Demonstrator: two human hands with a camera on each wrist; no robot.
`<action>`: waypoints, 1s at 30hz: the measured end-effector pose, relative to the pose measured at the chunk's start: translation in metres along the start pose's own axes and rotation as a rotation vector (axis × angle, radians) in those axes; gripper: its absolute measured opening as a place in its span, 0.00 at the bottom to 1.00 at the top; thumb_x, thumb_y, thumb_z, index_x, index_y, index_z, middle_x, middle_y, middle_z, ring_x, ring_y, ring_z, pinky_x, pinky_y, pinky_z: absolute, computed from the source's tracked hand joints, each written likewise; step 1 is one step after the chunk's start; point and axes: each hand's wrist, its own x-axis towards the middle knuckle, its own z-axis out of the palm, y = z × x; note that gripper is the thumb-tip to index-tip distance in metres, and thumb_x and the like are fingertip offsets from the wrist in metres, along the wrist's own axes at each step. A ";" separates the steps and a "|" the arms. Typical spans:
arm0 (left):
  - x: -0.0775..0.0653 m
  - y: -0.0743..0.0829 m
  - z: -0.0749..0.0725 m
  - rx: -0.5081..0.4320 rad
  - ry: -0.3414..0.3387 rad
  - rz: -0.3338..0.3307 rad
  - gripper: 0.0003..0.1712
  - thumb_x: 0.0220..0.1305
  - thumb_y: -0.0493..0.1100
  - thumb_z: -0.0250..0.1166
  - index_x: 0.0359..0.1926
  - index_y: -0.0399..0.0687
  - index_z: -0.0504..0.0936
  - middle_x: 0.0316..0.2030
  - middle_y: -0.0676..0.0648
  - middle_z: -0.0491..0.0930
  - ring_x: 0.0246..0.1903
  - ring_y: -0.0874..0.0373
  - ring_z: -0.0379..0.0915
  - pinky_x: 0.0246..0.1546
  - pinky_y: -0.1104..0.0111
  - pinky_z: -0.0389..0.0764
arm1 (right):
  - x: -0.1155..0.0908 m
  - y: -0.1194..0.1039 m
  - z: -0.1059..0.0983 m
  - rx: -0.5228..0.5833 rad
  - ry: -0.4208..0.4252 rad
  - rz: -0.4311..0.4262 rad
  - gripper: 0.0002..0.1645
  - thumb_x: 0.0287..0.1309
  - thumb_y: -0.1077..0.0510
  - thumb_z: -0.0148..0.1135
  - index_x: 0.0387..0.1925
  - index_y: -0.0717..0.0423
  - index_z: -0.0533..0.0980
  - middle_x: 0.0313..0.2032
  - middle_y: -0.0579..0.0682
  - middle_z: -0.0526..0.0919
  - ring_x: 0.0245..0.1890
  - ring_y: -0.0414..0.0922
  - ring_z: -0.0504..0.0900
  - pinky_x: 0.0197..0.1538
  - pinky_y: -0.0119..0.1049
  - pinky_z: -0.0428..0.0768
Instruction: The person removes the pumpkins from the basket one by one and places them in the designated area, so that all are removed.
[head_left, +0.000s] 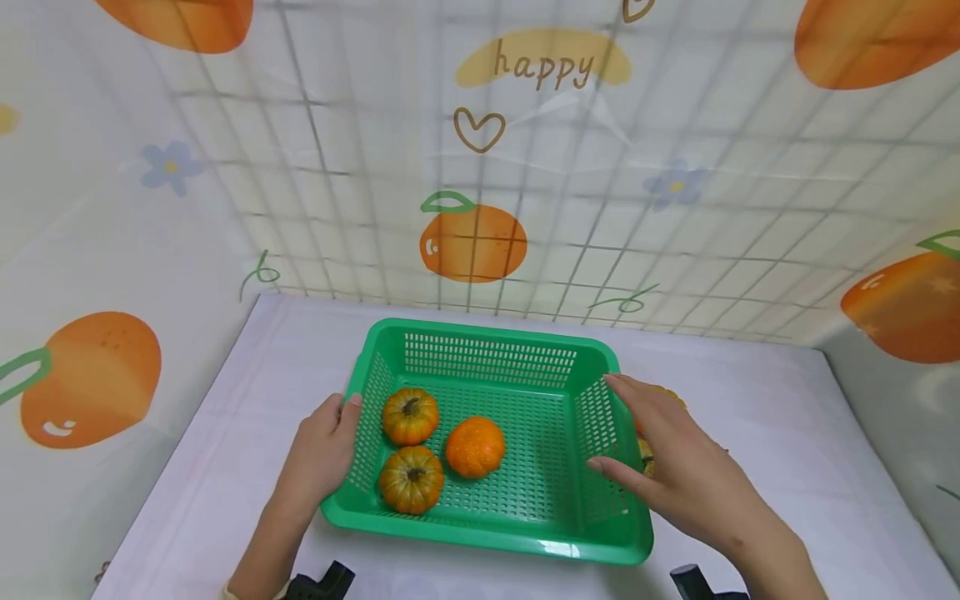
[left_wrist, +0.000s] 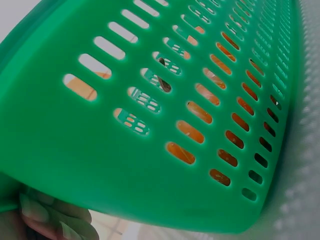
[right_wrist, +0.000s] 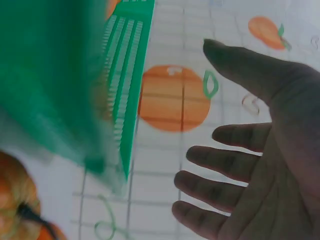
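A green plastic basket with slotted walls stands on the white-covered table. My left hand grips its left rim, the fingers curled under the edge and the thumb on top. Inside lie two small striped pumpkins with dark stems, one behind the other at the left. Beside them is a rounder, bright orange fruit or small pumpkin. Over the basket's right rim my right hand is held with fingers and thumb spread, holding nothing. In the right wrist view its palm faces the basket with a gap between.
Another orange-yellow pumpkin sits outside the basket on the right, mostly hidden behind the right hand in the head view. A curtain printed with oranges hangs over a wire grid behind the table.
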 end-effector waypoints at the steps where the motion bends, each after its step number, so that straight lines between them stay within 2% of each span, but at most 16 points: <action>1: 0.000 0.000 0.000 0.004 0.000 -0.001 0.27 0.85 0.60 0.45 0.42 0.42 0.75 0.25 0.44 0.76 0.20 0.53 0.75 0.21 0.62 0.78 | 0.002 -0.003 0.000 -0.003 -0.006 -0.015 0.57 0.63 0.31 0.69 0.82 0.45 0.54 0.76 0.55 0.64 0.72 0.58 0.66 0.55 0.69 0.78; 5: 0.001 0.001 -0.002 0.011 0.002 -0.013 0.26 0.85 0.59 0.44 0.43 0.42 0.76 0.25 0.44 0.77 0.20 0.53 0.76 0.20 0.61 0.79 | 0.017 -0.015 0.003 -0.036 -0.056 -0.060 0.58 0.61 0.32 0.72 0.82 0.46 0.54 0.77 0.55 0.63 0.73 0.59 0.65 0.62 0.64 0.76; 8: 0.001 0.002 -0.004 0.012 0.003 -0.015 0.27 0.85 0.59 0.44 0.43 0.41 0.76 0.25 0.44 0.77 0.20 0.53 0.75 0.20 0.61 0.79 | 0.031 -0.024 0.006 -0.083 -0.084 -0.143 0.59 0.60 0.36 0.75 0.82 0.49 0.56 0.77 0.55 0.63 0.74 0.58 0.66 0.65 0.61 0.75; 12: 0.001 0.003 -0.004 0.012 0.004 -0.008 0.27 0.85 0.59 0.45 0.43 0.41 0.76 0.25 0.44 0.77 0.20 0.53 0.75 0.20 0.62 0.78 | 0.048 -0.037 0.013 -0.150 -0.123 -0.274 0.59 0.57 0.35 0.76 0.81 0.51 0.59 0.76 0.54 0.65 0.73 0.58 0.67 0.68 0.60 0.72; 18: 0.003 0.003 0.000 0.023 -0.003 -0.002 0.27 0.85 0.59 0.45 0.42 0.41 0.75 0.24 0.44 0.76 0.20 0.53 0.74 0.20 0.62 0.78 | 0.065 -0.052 0.030 -0.187 -0.230 -0.394 0.58 0.57 0.35 0.77 0.79 0.54 0.62 0.76 0.56 0.66 0.73 0.58 0.68 0.69 0.58 0.71; 23: 0.001 0.001 0.000 0.025 0.001 -0.016 0.27 0.84 0.60 0.45 0.43 0.41 0.76 0.25 0.44 0.77 0.20 0.53 0.75 0.20 0.62 0.79 | 0.078 -0.059 0.043 -0.166 -0.356 -0.418 0.53 0.58 0.37 0.77 0.77 0.51 0.65 0.76 0.56 0.65 0.73 0.59 0.67 0.68 0.60 0.72; 30: 0.001 0.000 -0.001 0.032 -0.004 -0.007 0.27 0.84 0.60 0.44 0.41 0.42 0.74 0.23 0.46 0.74 0.19 0.54 0.73 0.19 0.62 0.77 | 0.099 -0.061 0.067 -0.159 -0.503 -0.367 0.47 0.58 0.40 0.78 0.74 0.50 0.70 0.74 0.56 0.68 0.71 0.60 0.70 0.65 0.58 0.76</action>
